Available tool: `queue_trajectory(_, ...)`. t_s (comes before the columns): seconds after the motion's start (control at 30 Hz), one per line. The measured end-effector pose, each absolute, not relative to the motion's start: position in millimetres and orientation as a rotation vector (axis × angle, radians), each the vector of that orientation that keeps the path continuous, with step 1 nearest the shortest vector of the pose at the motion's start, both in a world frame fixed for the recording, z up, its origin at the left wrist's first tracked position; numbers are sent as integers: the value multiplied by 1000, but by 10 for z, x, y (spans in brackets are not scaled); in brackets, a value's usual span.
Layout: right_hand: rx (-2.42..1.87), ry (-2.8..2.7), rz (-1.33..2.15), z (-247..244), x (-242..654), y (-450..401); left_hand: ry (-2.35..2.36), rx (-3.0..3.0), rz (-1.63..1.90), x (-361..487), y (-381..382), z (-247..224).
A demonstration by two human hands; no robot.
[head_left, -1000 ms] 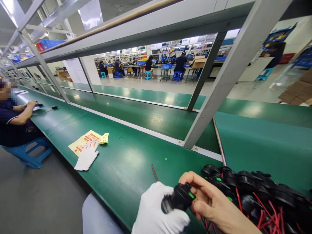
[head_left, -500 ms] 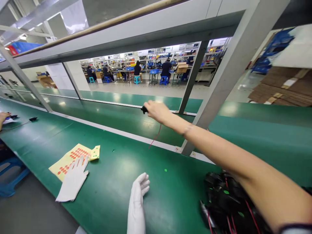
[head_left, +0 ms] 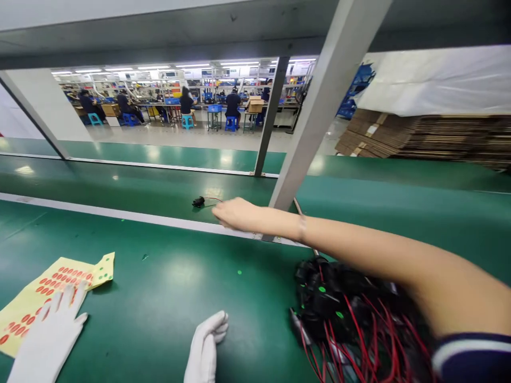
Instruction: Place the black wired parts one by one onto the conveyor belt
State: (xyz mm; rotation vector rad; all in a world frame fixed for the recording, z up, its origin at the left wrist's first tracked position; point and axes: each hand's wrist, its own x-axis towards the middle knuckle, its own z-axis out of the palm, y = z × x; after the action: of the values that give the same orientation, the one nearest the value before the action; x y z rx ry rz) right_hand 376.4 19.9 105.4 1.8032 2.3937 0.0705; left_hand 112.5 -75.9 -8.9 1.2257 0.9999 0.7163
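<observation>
The gloved left hand [head_left: 206,340] is hovering or resting at the near middle, its fingers half curled, holding nothing visible. To its left, an empty white glove [head_left: 50,338] is lying partly over a yellow sticker sheet [head_left: 85,274]; to its right, black parts [head_left: 339,303] with red wires are lying heaped. Farther off, the bare right hand [head_left: 237,214] is reaching over the white rail [head_left: 159,219], blurred, its fingers pointing left and bent; whether it is gripping the wire [head_left: 212,199] is unclear. Just beyond, one black part [head_left: 198,202] is lying on the green surface [head_left: 139,189].

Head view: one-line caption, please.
Bare right hand near a wired black part on the green belt, gloved left hand lower down.
</observation>
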Motion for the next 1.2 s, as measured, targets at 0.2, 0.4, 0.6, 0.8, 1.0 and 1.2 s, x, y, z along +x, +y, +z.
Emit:
queue_trajectory(0.2,1777,2376,88,656,3914,-1521,942,1578,840,138,221,367)
queue_trajectory(0.4,2127,2273,373,761,4362,-2078,962,1665,915,-149,472,292)
queue_trajectory(0.6,2237,2242,543,603,4408,-2365,867,1781,963,630,-369,280)
queue_trajectory(0.8,2253,2244,647,511,4293,-2301,754,1646,653,1990,-1530,131)
queue_trajectory(1.0,2192,2351,553,485,4358,-2241,793,1578,579,2204,-1445,116)
queue_trajectory(1.2,2173,2593,316,696,4336,-2246,598,1405,532,2315,-1382,248)
